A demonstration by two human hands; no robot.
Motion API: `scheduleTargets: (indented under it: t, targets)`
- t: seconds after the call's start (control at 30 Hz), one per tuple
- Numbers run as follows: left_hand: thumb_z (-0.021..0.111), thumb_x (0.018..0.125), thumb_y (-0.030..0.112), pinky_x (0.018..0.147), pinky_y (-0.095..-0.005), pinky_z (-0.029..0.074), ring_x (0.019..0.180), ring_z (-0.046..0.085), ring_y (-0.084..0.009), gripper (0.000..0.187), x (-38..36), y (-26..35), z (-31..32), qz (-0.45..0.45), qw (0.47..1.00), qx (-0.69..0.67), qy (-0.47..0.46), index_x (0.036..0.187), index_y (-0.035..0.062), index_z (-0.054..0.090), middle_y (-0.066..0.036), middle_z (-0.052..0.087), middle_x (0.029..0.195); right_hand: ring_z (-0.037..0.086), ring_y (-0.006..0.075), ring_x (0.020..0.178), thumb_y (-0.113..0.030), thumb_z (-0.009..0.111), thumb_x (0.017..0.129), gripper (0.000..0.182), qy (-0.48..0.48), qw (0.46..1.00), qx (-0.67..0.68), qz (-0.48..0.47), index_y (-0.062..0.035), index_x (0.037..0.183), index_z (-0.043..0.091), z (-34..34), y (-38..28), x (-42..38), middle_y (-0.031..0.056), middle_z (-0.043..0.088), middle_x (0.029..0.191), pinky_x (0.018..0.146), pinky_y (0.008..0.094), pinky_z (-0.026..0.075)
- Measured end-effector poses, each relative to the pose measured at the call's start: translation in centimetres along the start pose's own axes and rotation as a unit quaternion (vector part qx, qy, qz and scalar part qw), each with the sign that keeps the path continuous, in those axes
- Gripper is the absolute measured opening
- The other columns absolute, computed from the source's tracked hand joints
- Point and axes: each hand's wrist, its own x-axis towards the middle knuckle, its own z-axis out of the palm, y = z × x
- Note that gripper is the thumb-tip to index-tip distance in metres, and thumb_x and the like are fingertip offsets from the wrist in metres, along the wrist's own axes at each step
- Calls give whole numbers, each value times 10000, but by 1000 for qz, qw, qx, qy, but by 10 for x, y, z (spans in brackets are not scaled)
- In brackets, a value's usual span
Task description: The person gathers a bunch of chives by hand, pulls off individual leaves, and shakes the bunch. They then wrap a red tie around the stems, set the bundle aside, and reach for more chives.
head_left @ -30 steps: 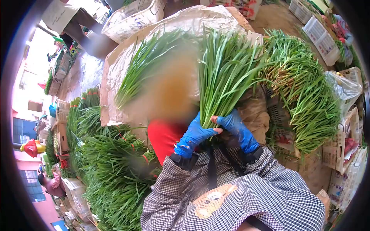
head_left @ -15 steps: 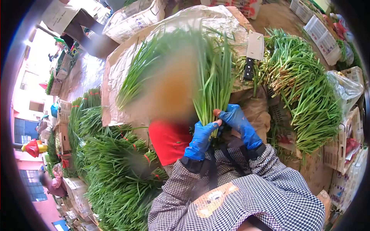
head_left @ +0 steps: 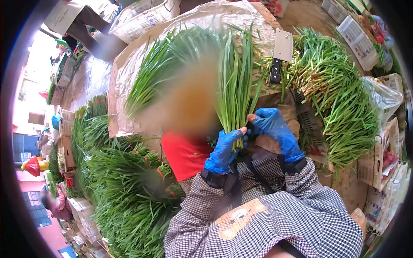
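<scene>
So left hand (head_left: 226, 150) is clamped round the chive bunch (head_left: 234, 86); right hand (head_left: 273, 127), just beside its base, fingers loosely curled, empty.

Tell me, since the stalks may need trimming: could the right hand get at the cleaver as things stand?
Probably yes. The right hand looks open beside the bunch that the left hand grips, and the cleaver lies uncovered on the table just beyond.

Bunch of green chives (head_left: 234, 86), upright, leaves fanning upward

Head view; looks steeply down, close-up.
</scene>
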Motion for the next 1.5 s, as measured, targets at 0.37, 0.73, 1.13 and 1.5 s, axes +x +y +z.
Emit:
scheduleTargets:
  t: [0.37,0.73,1.13,1.5]
  targets:
    - [654,815,236,581,-250,490,700,598,-114,368,1,-11,-3,46,999,-4,-11,1103,32,550,-23,611,859,549,149,506,-271,702,754,267,-23,984,-169,-59,-36,667,611,20,-38,7,86,535,547,478,297,432]
    - [474,914,366,768,-391,534,944,625,-266,457,-4,0,-9,-68,952,-274,-117,1232,38,472,-136,609,1084,539,145,504,-318,681,773,304,15,993,-110,-30,-30,711,608,18,-1,14,105,552,572,509,319,442]
    - [637,817,197,694,-328,534,801,632,-179,369,0,-11,-18,-25,989,-123,-76,1128,32,525,-77,628,914,520,120,499,-305,650,819,299,2,998,-52,-22,-23,726,611,16,-14,9,103,535,560,484,312,430]
    - [650,799,122,606,-266,494,732,604,-136,313,2,-15,-10,9,992,-115,-55,1078,50,529,-27,605,852,507,106,516,-325,694,783,336,27,989,-138,-45,-22,690,583,18,-14,11,82,524,549,481,312,422]
